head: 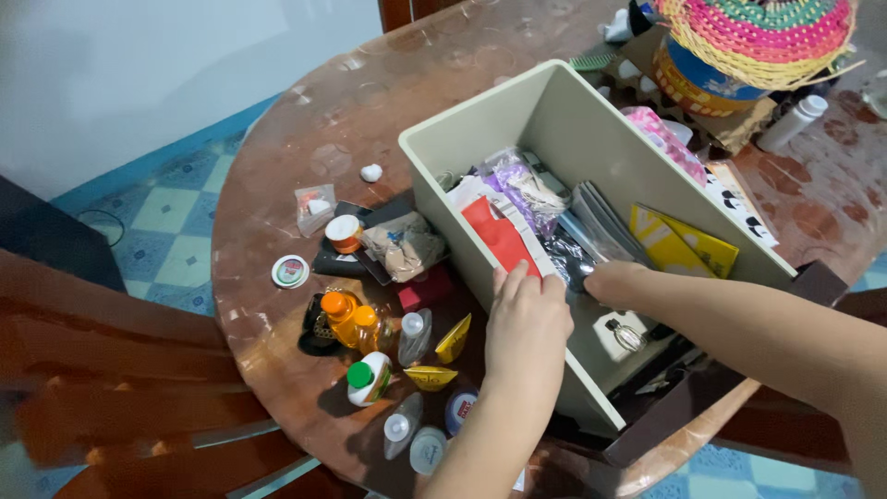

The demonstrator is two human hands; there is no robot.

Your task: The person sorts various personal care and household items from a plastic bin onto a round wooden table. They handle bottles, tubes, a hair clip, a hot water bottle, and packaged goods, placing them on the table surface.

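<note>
A pale grey-green rectangular bin (480,111) sits on a round brown table (277,185). Inside it stand packets on edge: a red packet (499,236), purple-patterned bags (517,180), dark plastic sleeves (601,226) and yellow packets (684,242). My left hand (528,319) rests over the bin's near wall, fingertips touching the red packet. My right hand (614,280) reaches down into the bin among the dark sleeves and a shiny foil packet (568,257), fingers hidden behind them. A small glass bottle (626,334) lies on the bin floor below my right wrist.
Left of the bin lie small bottles, orange ones (351,319), a green-capped one (368,379), clear ones (414,334), yellow sachets (453,340), a round tin (290,271) and a tan bag (405,245). A colourful woven basket (753,37) stands behind. A wooden chair (111,370) sits at left.
</note>
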